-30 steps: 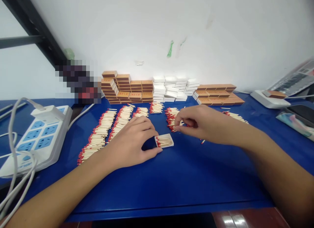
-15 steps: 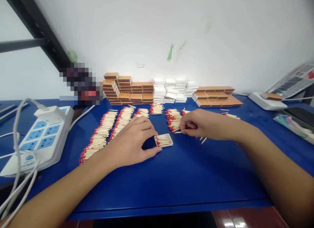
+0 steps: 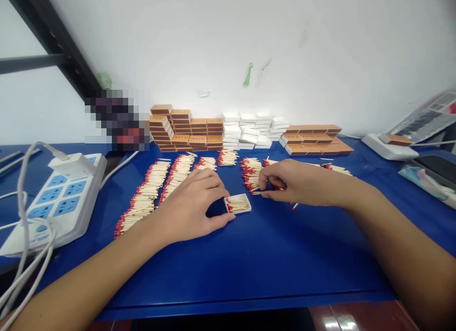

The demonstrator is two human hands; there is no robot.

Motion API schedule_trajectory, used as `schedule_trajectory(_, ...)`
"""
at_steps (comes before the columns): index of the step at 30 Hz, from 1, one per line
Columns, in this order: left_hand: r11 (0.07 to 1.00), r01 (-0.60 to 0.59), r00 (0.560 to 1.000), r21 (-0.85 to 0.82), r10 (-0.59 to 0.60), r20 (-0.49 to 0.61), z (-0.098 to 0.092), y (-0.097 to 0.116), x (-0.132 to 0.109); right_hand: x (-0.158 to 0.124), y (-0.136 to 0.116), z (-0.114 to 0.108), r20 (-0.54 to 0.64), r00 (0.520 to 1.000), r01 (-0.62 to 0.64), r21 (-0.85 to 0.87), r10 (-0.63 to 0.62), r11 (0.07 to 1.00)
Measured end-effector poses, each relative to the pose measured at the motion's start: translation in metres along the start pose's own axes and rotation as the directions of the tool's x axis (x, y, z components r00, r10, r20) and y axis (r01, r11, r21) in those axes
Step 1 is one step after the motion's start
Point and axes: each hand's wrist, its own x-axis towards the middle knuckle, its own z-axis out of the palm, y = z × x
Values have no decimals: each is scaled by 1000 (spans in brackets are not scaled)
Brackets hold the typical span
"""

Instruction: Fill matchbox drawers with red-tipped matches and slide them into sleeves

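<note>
My left hand [image 3: 199, 205] rests on the table, its thumb and forefinger closed about the left end of a small white matchbox tray [image 3: 248, 206]. Several red-headed matches [image 3: 237, 207] lie inside this tray. To its right, my right hand [image 3: 285, 181] is at a pile of matches [image 3: 251, 172], thumb and forefinger pinched at the end of one match [image 3: 257, 193] at the pile's near edge. The right hand and wrist partly cover more matches behind them. Long rows of matches [image 3: 153, 184] spread to the left, some hidden by my left hand.
Brown matchboxes [image 3: 197, 127] and white trays [image 3: 233, 131] are stacked along the wall, with more brown boxes [image 3: 313, 138] to the right. A white power strip [image 3: 60, 198] with cables stands on the left. A dark phone [image 3: 440, 167] lies at far right.
My right hand has shifted slightly left, and its forefinger and thumb have come down to the end of a match at the pile's near edge. My left hand and the tray stay put.
</note>
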Motion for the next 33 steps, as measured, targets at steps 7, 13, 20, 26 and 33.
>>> schedule_trajectory(7, 1000, -4, 1000, 3, 4, -1, 0, 0, 0, 0, -4, -2, 67, 996, -51, -44, 54, 998)
schedule_trajectory(13, 1000, -10, 1000, -2, 10, -8, 1, 0, 0, -2, -9, 1, 58, 998, -19, -24, 20, 1000)
schedule_trajectory(20, 1000, 1, 1000, -3, -1, 7, 0, 1, 0, -5, -20, 2, -41, 994, 105, 9, -104, 994)
schedule_trajectory(26, 1000, -4, 1000, 7, 4, 18, 0, 2, 1, 0, -37, 17, -134, 981, 143, 25, -139, 989)
schedule_trajectory(33, 1000, 3, 1000, 0, -3, 12, 0, 1, 0, 0, -33, 10, -230, 968, 90, -62, -102, 994)
